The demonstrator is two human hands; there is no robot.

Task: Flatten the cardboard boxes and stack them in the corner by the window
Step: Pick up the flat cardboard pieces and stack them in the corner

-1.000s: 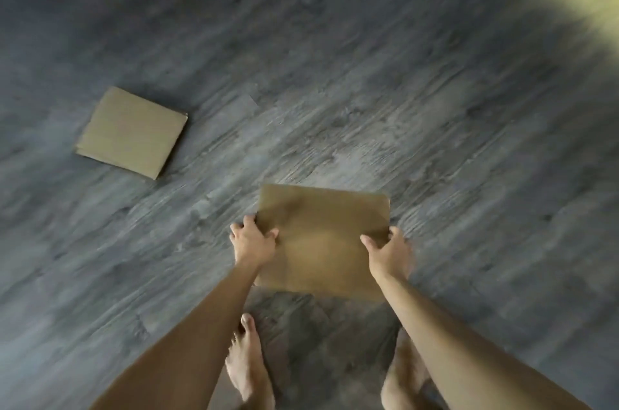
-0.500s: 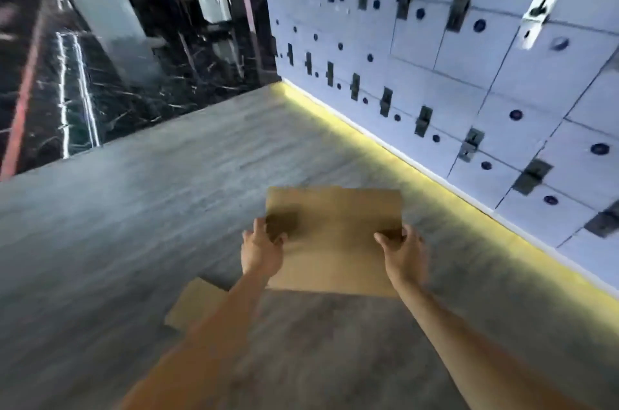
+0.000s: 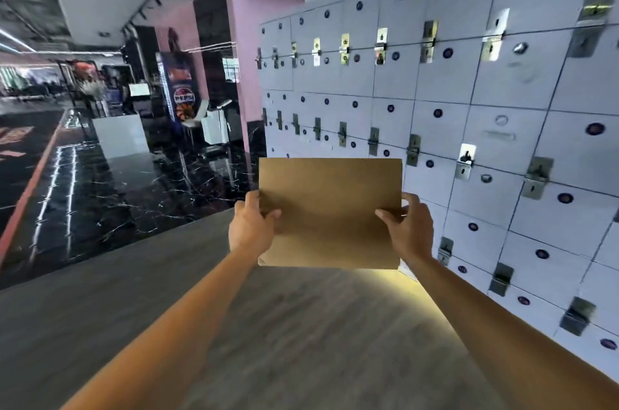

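Brown flattened cardboard (image 3: 330,212) is gripped at both side edges by the left hand (image 3: 251,225) and right hand (image 3: 407,228), now raised from floor level toward the lockers (image 3: 469,108); carrying is judged underway.

Only thing I can actually read here is "PEPSI", on the round logo of a tall dark-blue banner or cooler (image 3: 180,93) standing left of centre in the frame, against the pink column. There's more print above that logo on the same panel but it's just blur. The little round tags on the white locker doors (image 3: 438,115) on the right probably carry numbers, too small and smeared to make out. The cardboard's brown face shows no print.
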